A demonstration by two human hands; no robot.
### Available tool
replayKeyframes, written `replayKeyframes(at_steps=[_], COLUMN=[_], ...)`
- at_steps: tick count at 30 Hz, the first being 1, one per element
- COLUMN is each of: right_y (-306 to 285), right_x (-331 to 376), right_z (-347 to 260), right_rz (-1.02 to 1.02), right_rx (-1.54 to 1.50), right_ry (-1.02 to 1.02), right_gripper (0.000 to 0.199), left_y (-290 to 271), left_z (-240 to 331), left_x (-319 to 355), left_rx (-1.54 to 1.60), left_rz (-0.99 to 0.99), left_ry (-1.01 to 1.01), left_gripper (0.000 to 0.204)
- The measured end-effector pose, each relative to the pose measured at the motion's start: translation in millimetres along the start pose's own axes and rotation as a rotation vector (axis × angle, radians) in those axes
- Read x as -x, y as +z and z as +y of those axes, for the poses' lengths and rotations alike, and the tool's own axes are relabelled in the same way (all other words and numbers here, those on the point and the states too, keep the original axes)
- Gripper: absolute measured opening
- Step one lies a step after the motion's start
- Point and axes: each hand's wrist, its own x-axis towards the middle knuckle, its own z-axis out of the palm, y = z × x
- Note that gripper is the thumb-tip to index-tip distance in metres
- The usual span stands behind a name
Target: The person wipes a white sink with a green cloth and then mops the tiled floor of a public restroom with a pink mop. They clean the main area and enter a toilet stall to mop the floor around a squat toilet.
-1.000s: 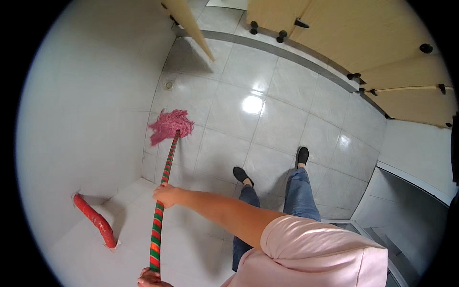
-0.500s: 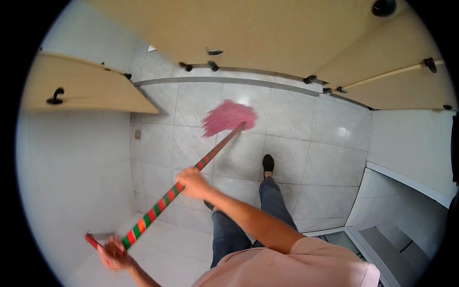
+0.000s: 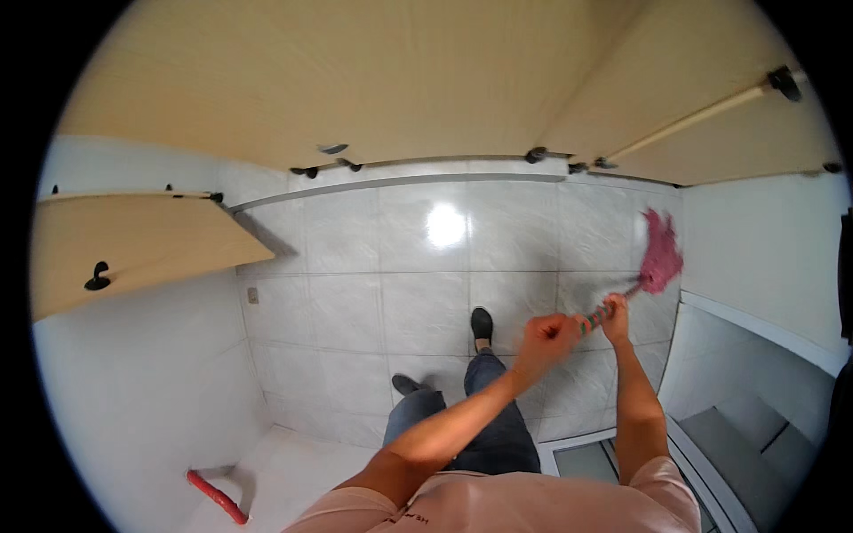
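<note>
Out to my right, a mop with a pink-red head [image 3: 660,253] lies against the tiled floor near the right wall. Its pole [image 3: 593,321], striped red and green, runs back toward me and appears strongly foreshortened. My right hand [image 3: 615,322] is wrapped round the pole close above the mop head. Farther up, my left hand [image 3: 546,342] closes on the upper end, slightly blurred; the pole's tip is hidden by it.
Beige cubicle panels [image 3: 355,80] stand along a raised ledge [image 3: 418,171] ahead. A beige door [image 3: 142,244] with a black hook juts out at left. A red pipe [image 3: 216,496] sits at lower left. A white-framed doorway [image 3: 755,324] is at right.
The mop head has swept from the middle of the floor to the far right. Both hands have swung right with the pole, my left hand coming across from the lower left.
</note>
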Motion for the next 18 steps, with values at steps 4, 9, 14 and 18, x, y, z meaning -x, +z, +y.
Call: replayKeyframes(at_steps=[4,9,14,18], right_y=[36.2,156.9,339.9,447.1], right_x=[4.5,6.8,77.6,162.1], right_z=[-37.0,-161.2,-363.8,-534.8], right_rz=[-0.039,-0.026,-0.174,-0.493], right_rx=[0.119,0.049,0.013,-0.275], right_ry=[0.046,-0.311,-0.421,-0.555], right_gripper=[0.03,0.034,0.028,0.02], left_y=[-47.6,-169.0,-331.8,-397.3], left_z=[22.8,85.1,172.9,195.0], left_x=[14.6,87.0,280.1,461.9], left_rx=[0.014,0.061,-0.086,0.061], left_rz=[-0.012,0.186,0.76,1.015], left_ry=[0.023,0.158,0.368,0.604], left_gripper=[0.035,0.034,0.042,0.044])
